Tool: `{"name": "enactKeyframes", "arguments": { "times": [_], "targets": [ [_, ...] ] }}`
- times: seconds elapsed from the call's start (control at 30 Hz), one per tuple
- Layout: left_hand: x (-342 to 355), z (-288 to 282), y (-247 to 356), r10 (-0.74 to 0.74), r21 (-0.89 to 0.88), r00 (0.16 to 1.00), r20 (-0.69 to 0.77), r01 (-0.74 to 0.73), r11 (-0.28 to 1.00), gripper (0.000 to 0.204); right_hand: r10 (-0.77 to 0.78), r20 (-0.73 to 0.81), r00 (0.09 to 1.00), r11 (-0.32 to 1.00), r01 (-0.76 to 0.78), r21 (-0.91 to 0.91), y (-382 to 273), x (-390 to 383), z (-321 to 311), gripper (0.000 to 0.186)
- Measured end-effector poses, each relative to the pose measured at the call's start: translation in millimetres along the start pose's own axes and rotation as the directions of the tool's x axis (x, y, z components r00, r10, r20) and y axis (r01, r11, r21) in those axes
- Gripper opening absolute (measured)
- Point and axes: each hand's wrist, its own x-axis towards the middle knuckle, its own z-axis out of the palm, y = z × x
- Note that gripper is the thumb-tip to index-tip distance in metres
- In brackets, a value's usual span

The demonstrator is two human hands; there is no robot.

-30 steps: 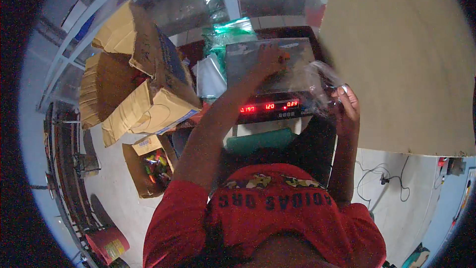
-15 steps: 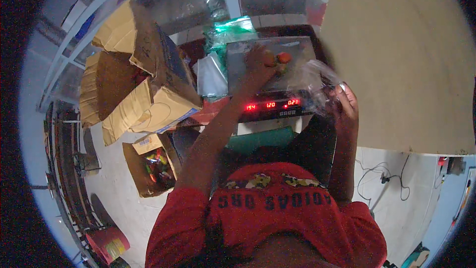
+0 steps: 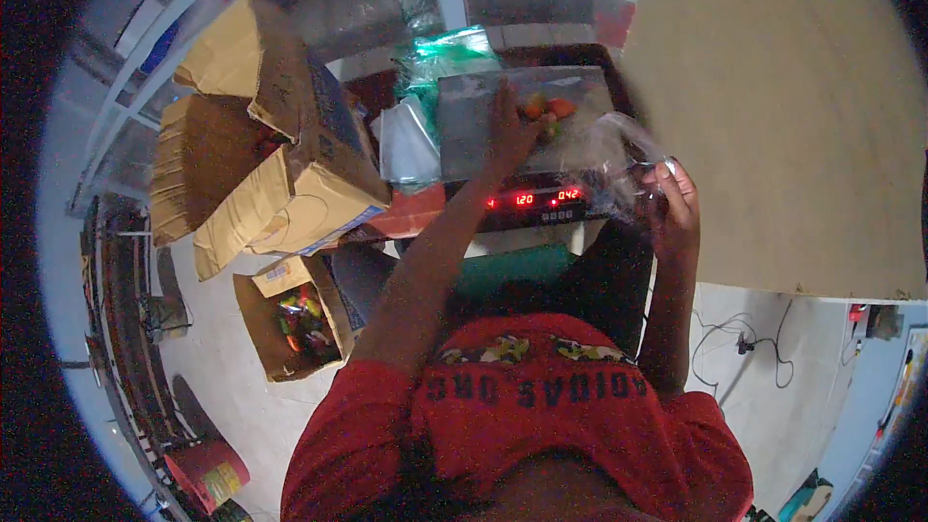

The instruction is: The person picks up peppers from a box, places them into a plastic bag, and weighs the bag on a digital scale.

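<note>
Since half a second ago the left hand (image 3: 505,130) has slid a little left across the scale tray (image 3: 464,121), so the small orange and red pieces (image 3: 546,108) now lie just beside its fingers rather than under them. It rests flat and open on the tray, palm down, gripping nothing. The right hand (image 3: 672,208) stays at the right end of the scale, its fingers closed on the edge of a clear plastic bag (image 3: 609,150), which droops leftward over the tray's right corner. Those pieces sit on the far right part of the tray, near the bag's mouth. Below the tray, the scale's front panel (image 3: 536,201) shows red lit digits. To the left of the scale lie more clear bags (image 3: 406,140) with a green bag (image 3: 440,53) farther off, and further left stand open cardboard boxes (image 3: 280,155). On the floor to the near left sits a smaller box of coloured pieces (image 3: 295,324). A large tan board (image 3: 773,106) fills the right side.
</note>
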Motion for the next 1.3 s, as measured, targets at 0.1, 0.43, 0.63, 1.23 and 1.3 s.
{"name": "enactKeyframes", "arguments": {
  "times": [0.1,0.43,0.63,1.23,1.3],
  "targets": [
    [3.6,-22.4,33.4,-0.002,0.018,0.998,0.066,0.001,1.000,0.089,-0.014,-0.037,0.999,1.000,0.015,0.015,1.2,-1.1,-6.2,0.019],
    [-8.2,-71.6,30.6,0.139,0.146,0.978,0.157,-0.162,0.976,0.084,-0.028,0.029,0.999,1.000,0.028,0.011,6.7,3.1,-5.6,0.019],
    [-10.5,-126.4,63.0,0.004,0.115,0.976,0.218,-0.029,0.993,0.075,-0.063,-0.046,0.997,0.995,0.067,0.075,-1.4,3.3,4.4,0.015],
    [115.3,-531.6,3.0,-0.486,0.614,0.857,0.172,0.292,0.733,0.029,-0.044,-0.067,0.997,0.998,0.047,0.035,4.8,7.5,0.8,0.019],
    [92.1,-508.6,0.1,-0.538,0.584,0.812,0.227,0.328,0.742,0.030,-0.066,-0.030,0.997,0.998,0.066,0.006,2.7,5.7,-5.4,0.018]
  ]
}}
